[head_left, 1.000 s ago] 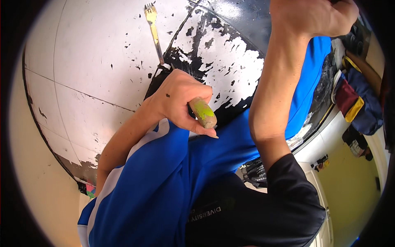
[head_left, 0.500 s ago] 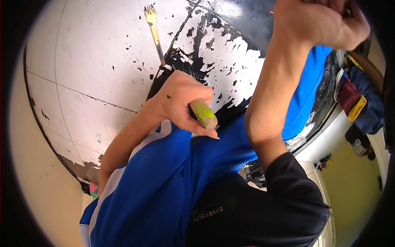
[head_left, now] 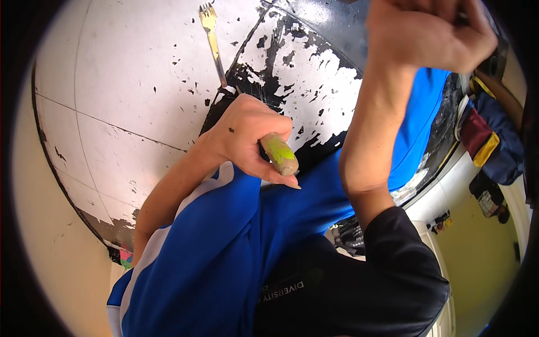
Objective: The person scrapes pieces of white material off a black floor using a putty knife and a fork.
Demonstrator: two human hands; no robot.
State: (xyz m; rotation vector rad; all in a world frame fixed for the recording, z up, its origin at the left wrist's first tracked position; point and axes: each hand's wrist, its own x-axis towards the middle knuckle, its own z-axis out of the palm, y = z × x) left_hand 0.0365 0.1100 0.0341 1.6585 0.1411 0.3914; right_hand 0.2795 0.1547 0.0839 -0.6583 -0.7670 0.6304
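My left hand [head_left: 247,132] is closed around the handle of a wooden-handled tool [head_left: 279,153], whose butt end is marked with yellow-green paint. The fist hides most of this tool, and its working end cannot be made out. My right hand [head_left: 432,36] is raised at the upper right with its fingers curled in, partly cut off by the top edge. What it grips, if anything, is not clear. A fork [head_left: 211,39] with yellowish tines lies beyond my left hand, its dark handle end pointing toward me.
White coating flakes off a dark tiled surface [head_left: 129,67] under my hands. My legs in blue trousers [head_left: 213,247] cross the lower part. Dark blue, maroon and yellow cloth [head_left: 488,135] lies at the far right, beside a pale wall.
My right hand has shifted a little left and down, and a dark edge now shows at the top beside it. My left hand keeps its hold, almost still.
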